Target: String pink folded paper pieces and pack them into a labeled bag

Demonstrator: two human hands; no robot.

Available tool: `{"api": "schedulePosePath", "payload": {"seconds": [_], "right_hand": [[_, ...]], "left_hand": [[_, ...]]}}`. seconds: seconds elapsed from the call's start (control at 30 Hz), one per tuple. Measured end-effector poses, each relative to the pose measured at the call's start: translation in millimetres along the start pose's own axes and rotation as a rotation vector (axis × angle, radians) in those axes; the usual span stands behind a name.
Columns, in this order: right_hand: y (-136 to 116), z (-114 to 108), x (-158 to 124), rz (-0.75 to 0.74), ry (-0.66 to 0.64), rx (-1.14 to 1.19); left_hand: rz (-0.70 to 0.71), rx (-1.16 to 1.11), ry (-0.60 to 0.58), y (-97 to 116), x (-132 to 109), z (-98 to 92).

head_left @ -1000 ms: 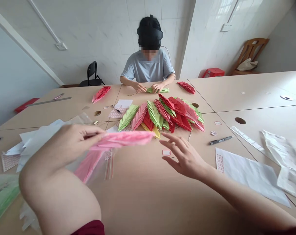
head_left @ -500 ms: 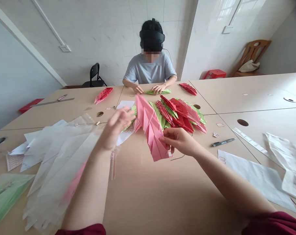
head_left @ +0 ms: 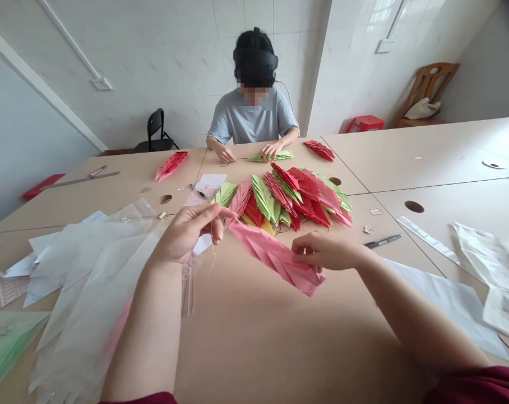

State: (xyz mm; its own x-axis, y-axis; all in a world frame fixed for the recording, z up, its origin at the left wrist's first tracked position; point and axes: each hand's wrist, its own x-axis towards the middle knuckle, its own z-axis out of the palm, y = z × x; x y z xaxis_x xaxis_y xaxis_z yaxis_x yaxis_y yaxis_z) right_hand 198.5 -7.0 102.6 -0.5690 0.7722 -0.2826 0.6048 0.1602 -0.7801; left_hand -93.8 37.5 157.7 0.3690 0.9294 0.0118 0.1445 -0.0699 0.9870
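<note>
A pink pleated paper piece (head_left: 275, 255) slants above the table in front of me. My right hand (head_left: 325, 249) pinches its lower right end between thumb and fingers. At the upper left tip, my left hand (head_left: 195, 230) has its fingers curled closed on a thin thread (head_left: 214, 249); part of the thread dangles below the hand. Just beyond lies a pile of similar folded pieces, among them a green one (head_left: 266, 196), a red one (head_left: 317, 210) and a pink one (head_left: 241, 197).
Across the table a person (head_left: 254, 118) rests a hand on a green folded piece (head_left: 286, 156). Clear plastic bags (head_left: 90, 292) and papers spread at left. A pen (head_left: 384, 242), a white bag (head_left: 498, 275) and a plastic sheet (head_left: 443, 308) lie at right.
The pink paper has swung from nearly upright to a flatter slant. My left hand has come to its tip and closed on the thread; my right hand moved slightly right and down.
</note>
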Motion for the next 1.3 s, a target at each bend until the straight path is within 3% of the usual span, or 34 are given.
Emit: {"api": "schedulePosePath", "payload": {"seconds": [0.07, 0.13, 0.37, 0.47, 0.6, 0.63, 0.67, 0.73, 0.8, 0.9, 1.0, 1.1, 1.2, 1.27, 1.3], "right_hand": [[-1, -3, -4, -0.047, -0.153, -0.064], [-3, -5, -8, -0.066, -0.226, -0.054], [-7, -13, -19, 0.025, -0.269, 0.131], [-8, -15, -19, 0.053, -0.266, 0.244], [-9, -10, -11, 0.053, -0.260, 0.416], [-10, -7, -8, 0.044, -0.207, 0.476], [-10, -3, -4, 0.030, -0.131, 0.536], [-12, 7, 2, -0.002, 0.053, 0.616], [-14, 18, 6, -0.011, 0.223, 0.576], [-18, 30, 7, -0.062, 0.354, 0.340], [-18, 34, 7, -0.235, 0.378, 0.166], [-16, 32, 9, -0.332, 0.378, 0.155], [-14, 26, 10, -0.429, 0.395, 0.193], [-12, 18, 7, -0.508, 0.585, 0.211], [-11, 12, 4, -0.518, 0.759, 0.228]], "left_hand": [[0.025, -0.059, 0.097, -3, 2, -8.3], [0.031, -0.088, 0.158, -8, 6, -14.7], [0.034, -0.083, 0.338, -34, 19, -30.9], [0.038, 0.043, 0.453, -47, 26, -34.2], [0.209, 0.435, 0.714, -46, 26, -22.8], [0.207, 0.491, 0.690, -42, 24, -15.2], [0.157, 0.500, 0.572, -38, 20, -5.6], [0.004, 0.376, 0.185, -30, 10, 18.7], [-0.076, 0.221, -0.036, -26, 0, 46.1], [-0.168, 0.010, -0.183, -31, -6, 81.8], [-0.294, -0.276, -0.347, -43, -2, 100.8], [-0.331, -0.450, -0.469, -56, 6, 104.2], [-0.363, -0.393, -0.537, -62, 12, 99.2], [-0.378, -0.332, -0.530, -61, 14, 92.9], [-0.384, -0.301, -0.505, -59, 15, 88.6]]}}
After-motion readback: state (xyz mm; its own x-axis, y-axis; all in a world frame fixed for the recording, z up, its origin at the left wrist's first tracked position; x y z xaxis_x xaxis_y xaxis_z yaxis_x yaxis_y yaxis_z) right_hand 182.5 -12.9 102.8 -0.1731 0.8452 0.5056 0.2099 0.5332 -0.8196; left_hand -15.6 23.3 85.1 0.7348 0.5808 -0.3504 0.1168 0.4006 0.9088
